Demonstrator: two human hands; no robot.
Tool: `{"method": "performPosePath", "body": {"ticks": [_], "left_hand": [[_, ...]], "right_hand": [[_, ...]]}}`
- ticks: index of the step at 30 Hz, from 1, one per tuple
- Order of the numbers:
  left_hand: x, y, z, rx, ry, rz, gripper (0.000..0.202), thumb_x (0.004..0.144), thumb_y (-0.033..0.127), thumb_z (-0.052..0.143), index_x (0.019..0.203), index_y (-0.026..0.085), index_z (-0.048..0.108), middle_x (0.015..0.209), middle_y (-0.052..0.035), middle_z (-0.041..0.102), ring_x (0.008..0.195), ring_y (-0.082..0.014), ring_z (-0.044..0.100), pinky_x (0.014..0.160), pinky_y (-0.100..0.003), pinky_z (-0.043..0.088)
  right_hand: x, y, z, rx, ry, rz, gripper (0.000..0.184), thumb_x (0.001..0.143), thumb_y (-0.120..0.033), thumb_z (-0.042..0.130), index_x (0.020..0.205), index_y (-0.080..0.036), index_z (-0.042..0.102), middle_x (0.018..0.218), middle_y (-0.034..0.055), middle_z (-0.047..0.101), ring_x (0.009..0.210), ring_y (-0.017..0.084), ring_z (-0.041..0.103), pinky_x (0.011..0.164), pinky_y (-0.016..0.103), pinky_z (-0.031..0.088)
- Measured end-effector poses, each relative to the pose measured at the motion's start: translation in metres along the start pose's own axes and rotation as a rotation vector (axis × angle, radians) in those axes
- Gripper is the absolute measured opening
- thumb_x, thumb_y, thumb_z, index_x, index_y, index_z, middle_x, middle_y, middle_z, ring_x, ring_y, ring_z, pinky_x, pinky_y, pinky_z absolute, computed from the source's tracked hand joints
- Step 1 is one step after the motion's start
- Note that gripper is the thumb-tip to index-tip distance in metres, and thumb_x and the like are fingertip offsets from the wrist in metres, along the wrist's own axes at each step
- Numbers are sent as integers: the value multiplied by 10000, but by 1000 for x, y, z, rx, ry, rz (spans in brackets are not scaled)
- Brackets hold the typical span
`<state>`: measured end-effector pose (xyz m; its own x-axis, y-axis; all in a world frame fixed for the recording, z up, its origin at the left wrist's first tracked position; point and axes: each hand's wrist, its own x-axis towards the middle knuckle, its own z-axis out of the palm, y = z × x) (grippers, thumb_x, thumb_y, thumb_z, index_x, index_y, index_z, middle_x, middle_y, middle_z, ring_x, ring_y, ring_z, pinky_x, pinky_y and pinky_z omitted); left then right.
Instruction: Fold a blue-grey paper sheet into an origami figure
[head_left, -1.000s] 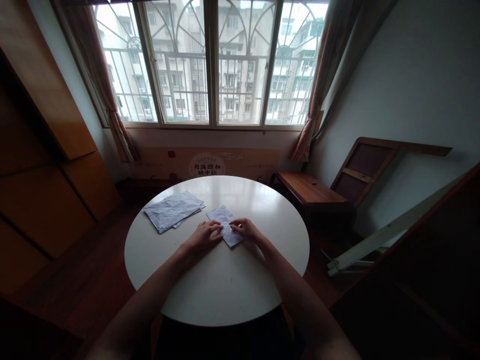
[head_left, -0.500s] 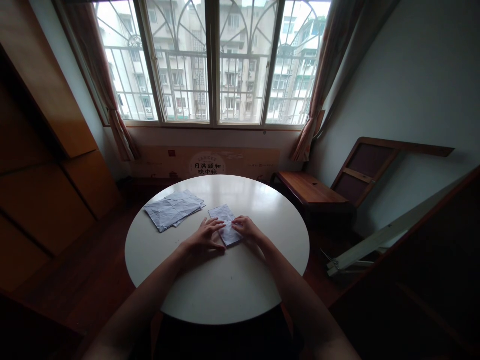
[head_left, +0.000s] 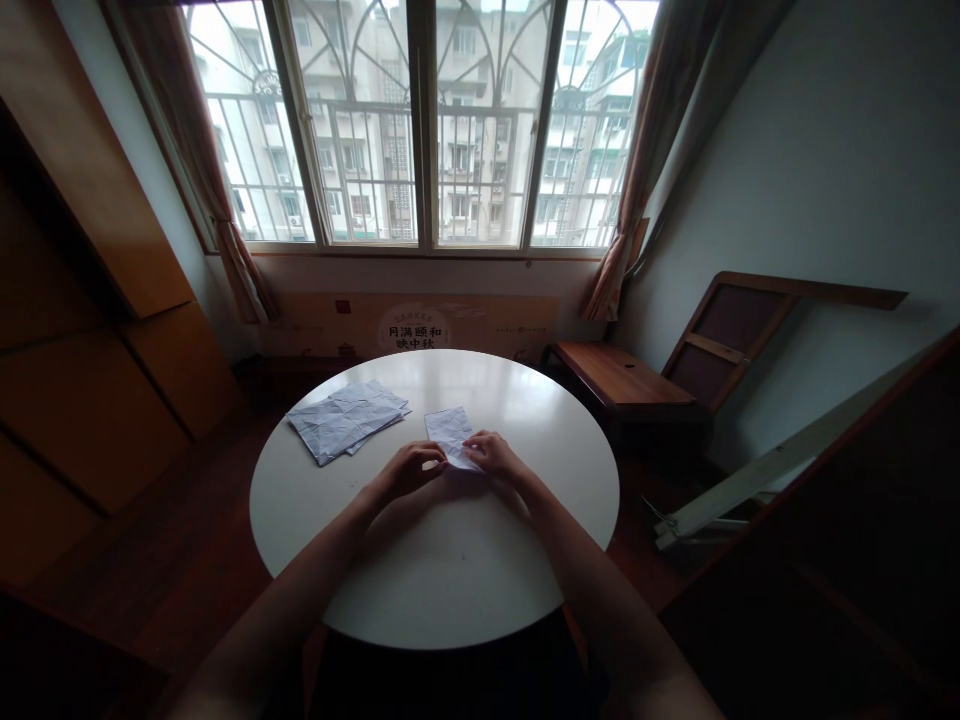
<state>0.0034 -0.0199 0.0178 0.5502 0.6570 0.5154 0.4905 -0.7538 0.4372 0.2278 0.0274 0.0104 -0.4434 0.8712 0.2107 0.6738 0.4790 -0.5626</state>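
- Holding the paper [head_left: 448,424] on the white table [head_left: 442,570], near its middle, straight in front of the body.
- Pinching its near left corner, as it seems, with the left hand [head_left: 415,468], thumb and forefinger brought together.
- Gripping its near right side with the right hand [head_left: 493,453], fingers bent over it; cannot tell how the thumb sits beneath.
- Compared with half a second ago: no longer spreading the left hand along the side, but closing it at the corner; also showing less length of paper at the near end.
- Meaning, by judgement, a turn from flat contact to handling the near end with both hands; cannot tell if folded over or only lifted.
- Leaving the creased far end uncovered.
- Farther left, seeing a pile [head_left: 346,420] of similar creased sheets, apart from both hands.
- Beyond, finding the window [head_left: 422,150] ahead and a bench [head_left: 622,374] to the right.
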Motion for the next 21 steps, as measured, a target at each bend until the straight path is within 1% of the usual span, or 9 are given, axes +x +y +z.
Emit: {"method": "performPosePath", "body": {"ticks": [3, 6, 9, 11, 13, 16, 18, 19, 21], "left_hand": [[-1, -1, -1, 70, 0, -93, 238, 938, 286, 490, 831, 176, 672, 795, -49, 693, 725, -164, 639, 703, -261, 482], [-2, -3, -1, 138, -4, -215, 241, 955, 315, 439, 870, 186, 623, 744, -29, 669, 672, -172, 624, 651, -260, 448], [-3, -6, -2, 155, 10, -321, 257, 976, 346, 377, 896, 202, 575, 711, -16, 642, 652, -183, 618, 621, -259, 414], [-3, -8, -3, 157, 40, -382, 267, 984, 351, 340, 897, 209, 548, 680, -11, 616, 641, -190, 612, 612, -264, 396], [-2, -9, -3, 154, 87, -426, 261, 984, 340, 320, 894, 209, 527, 651, -9, 588, 622, -195, 601, 601, -270, 381], [-2, -14, -3, 112, 168, -456, 246, 977, 315, 312, 884, 202, 510, 622, -9, 560, 586, -190, 583, 580, -273, 368], [-2, -18, -2, 64, 219, -458, 246, 975, 317, 312, 880, 200, 506, 609, -5, 553, 575, -185, 576, 574, -272, 374], [-3, -20, -1, 44, 246, -456, 249, 974, 328, 312, 880, 201, 505, 607, -1, 551, 577, -183, 575, 578, -271, 382], [-4, -23, -1, 12, 284, -451, 262, 974, 363, 317, 888, 204, 507, 610, 4, 559, 589, -182, 581, 593, -270, 400]], "right_hand": [[-2, -2, -1, -3, 18, -2, 287, 855, -305, 598, 1076, -186, 739, 1121, 112, 686, 970, 232, 628, 877, 337, 475], [-3, -6, -3, -11, 24, -37, 294, 869, -396, 587, 1009, -202, 757, 1094, 107, 696, 1006, 248, 620, 902, 361, 458], [-4, -9, -4, 13, -26, -110, 392, 906, -516, 495, 901, -236, 769, 1105, 78, 701, 1085, 265, 595, 961, 401, 422], [-3, -9, -4, 48, -65, -129, 437, 917, -549, 450, 910, -248, 766, 1142, 65, 692, 1144, 274, 567, 1003, 425, 393], [-3, -7, -2, 83, -89, -125, 421, 883, -569, 502, 1001, -251, 752, 1189, 67, 675, 1203, 287, 530, 1043, 442, 365], [-4, -3, 1, 119, -87, -141, 480, 746, -577, 677, 1094, -250, 724, 1262, 75, 636, 1271, 309, 473, 1077, 448, 342], [-4, -2, 2, 136, -70, -187, 494, 666, -551, 757, 1062, -258, 734, 1260, 66, 637, 1266, 318, 476, 1068, 443, 356], [-4, -1, 2, 146, -63, -218, 458, 658, -531, 770, 1024, -256, 744, 1223, 60, 657, 1232, 318, 505, 1048, 435, 377], [-2, 0, 2, 176, -55, -270, 335, 713, -491, 739, 918, -227, 759, 1072, 57, 712, 1085, 298, 602, 969, 406, 440]]}}
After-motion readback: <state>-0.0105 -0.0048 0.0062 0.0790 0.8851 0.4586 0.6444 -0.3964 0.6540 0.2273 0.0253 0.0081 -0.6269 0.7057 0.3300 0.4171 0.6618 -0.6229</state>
